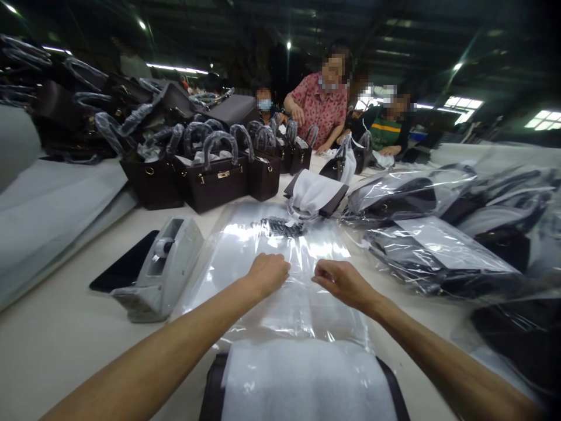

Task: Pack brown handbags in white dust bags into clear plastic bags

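Both of my hands are over a flat stack of clear plastic bags (228, 257) on the table. My left hand (268, 275) is closed, knuckles up. A short gap to the right, my right hand (344, 282) is closed too, with fingers curled and thumb pressed in. Whatever the fingers hold, if anything, is hidden. Nearest my body lies a dark brown handbag (213, 386) with a white foam sheet (307, 380) across it, cut off by the lower edge of view. A dark braided bundle (280, 227) rests on the plastic beyond my hands.
A grey tape dispenser (169, 275) and a dark flat device (125, 263) are at left. Dark handbags (219, 181) with wrapped handles stand behind. Plastic-wrapped handbags (438, 251) pile up at right. A person in a red patterned shirt (318, 105) works across the table, others nearby.
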{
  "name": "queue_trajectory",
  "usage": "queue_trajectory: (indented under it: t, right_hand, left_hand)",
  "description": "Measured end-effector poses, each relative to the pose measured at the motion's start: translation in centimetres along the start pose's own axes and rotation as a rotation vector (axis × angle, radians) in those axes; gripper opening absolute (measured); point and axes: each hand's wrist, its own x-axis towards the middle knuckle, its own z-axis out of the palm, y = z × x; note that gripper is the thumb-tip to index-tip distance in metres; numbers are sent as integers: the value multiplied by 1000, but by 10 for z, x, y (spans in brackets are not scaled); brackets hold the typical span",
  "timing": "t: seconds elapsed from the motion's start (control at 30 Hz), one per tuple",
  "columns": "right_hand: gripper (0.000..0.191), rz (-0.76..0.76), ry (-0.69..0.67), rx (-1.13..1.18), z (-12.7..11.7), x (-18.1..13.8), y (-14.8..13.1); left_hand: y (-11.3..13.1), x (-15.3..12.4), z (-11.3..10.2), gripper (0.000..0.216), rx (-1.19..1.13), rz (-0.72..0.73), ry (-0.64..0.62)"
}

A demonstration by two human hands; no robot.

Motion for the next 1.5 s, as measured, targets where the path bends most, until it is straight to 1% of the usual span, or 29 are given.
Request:
queue_trajectory:
  t: [0.07,0.1,0.13,0.2,0.27,0.3,0.37,0.4,0.47,0.53,0.57,0.6,0.63,0.73,0.77,0.8,0.83,0.87,0.93,0.97,1.0,1.03,1.13,1.23,1.3,1.37,1.43,1.47,1.5]
  right_hand:
    - [15,8,7,-79,-9,-15,6]
    - [14,-7,52,-148,-13,-21,7]
    - [13,-59,118,-223,-16,-25,5]
    - [13,-282,222,-354,-15,-28,-5]
    - [17,-536,210,-468,-6,-22,-22]
    - [19,-614,181,-536,1,-17,-30]
    - [14,-655,184,-686,16,-6,-41]
    - [11,-655,225,-739,23,-1,-44]
    - [15,-701,345,-750,33,4,-45]
    - [20,-790,416,-669,36,2,-43]
    - [22,-820,407,-622,36,-1,-42]
    - [22,-822,343,-571,34,-4,-41]
    - [21,-795,214,-514,32,-8,-42]
    - [19,-615,-308,-282,21,-15,-48]
    - [20,-551,-454,-186,17,-15,-52]
    - [24,-486,-535,-93,14,-14,-56]
    - [29,-412,-526,-25,11,-12,-61]
    - [33,-329,-429,-2,9,-8,-66]
    - [35,-181,-114,-62,8,5,-75]
    - [31,-131,39,-123,10,12,-79]
    - [26,-105,145,-180,13,21,-81]
    - [22,-100,193,-221,17,29,-82]
    - [22,-112,192,-269,26,51,-78]
    - [25,-75,179,-324,31,64,-68]
    - [25,-19,135,-362,35,67,-63]
    - [22,42,60,-405,39,68,-60]
    - [14,93,-8,-451,46,67,-59]
    - [16,109,-30,-470,49,67,-59]
    - [24,118,-44,-481,52,68,-59]
  left_hand:
    - [-16,-7,4,21,39,-34,-32]
    - [-23,-11,5,20,46,-44,-40]
    - [-29,-15,5,19,44,-48,-42]
    - [-34,-20,1,16,25,-41,-28]
    - [-31,-23,-6,16,1,-28,-5]
    - [-28,-24,-10,17,-8,-23,6]
    - [-21,-25,-16,21,-16,-32,27]
    - [-19,-25,-18,23,-16,-51,41]
    - [-18,-25,-18,25,-12,-126,87]
    - [-21,-22,-17,28,-9,-238,156]
    - [-24,-20,-17,30,-9,-292,196]
    - [-26,-16,-19,31,-11,-337,237]
    - [-28,-13,-22,32,-12,-370,278]
    - [-26,-2,-40,35,-11,-393,402]
    - [-22,0,-48,35,-5,-378,444]
    - [-15,1,-56,36,3,-353,484]
    - [-8,0,-64,36,13,-321,519]
    - [1,-1,-70,35,22,-285,545]
    - [17,-6,-78,31,52,-170,572]
    - [24,-10,-80,28,79,-89,573]
    - [29,-14,-80,25,116,0,573]
    - [32,-18,-80,22,160,87,574]
    - [31,-31,-81,15,275,240,629]
    - [24,-47,-86,18,306,281,747]
    - [17,-56,-89,21,318,298,775]
    - [9,-64,-89,22,337,265,759]
    - [-2,-69,-88,24,349,159,757]
    - [-7,-71,-86,26,357,87,776]
    - [-11,-74,-85,25,368,18,809]
